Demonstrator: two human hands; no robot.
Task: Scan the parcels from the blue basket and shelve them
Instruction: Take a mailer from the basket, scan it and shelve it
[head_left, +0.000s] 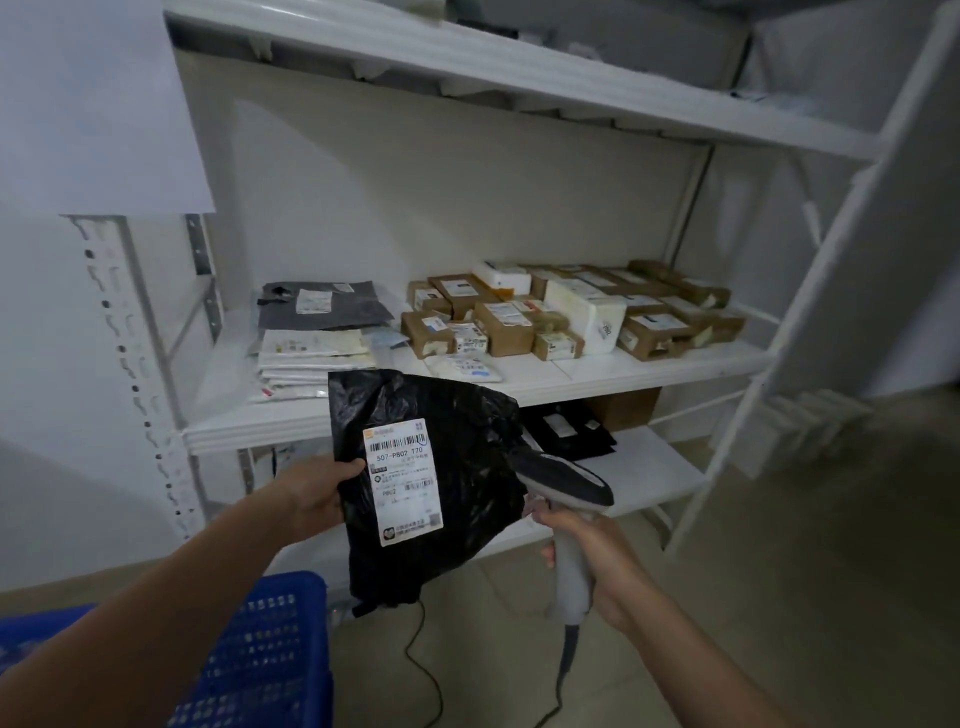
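One parcel (467, 457) in curled left hand (317, 499)

The left grip (311, 499) and right grip (597, 545) are bare, as are both forearms (156, 597).

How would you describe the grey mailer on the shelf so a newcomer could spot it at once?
Find the white rack's middle shelf and go to its left end. Behind the stack of white envelopes lies the grey mailer, flat. It is the only dark bag on that shelf, with one white label on top.
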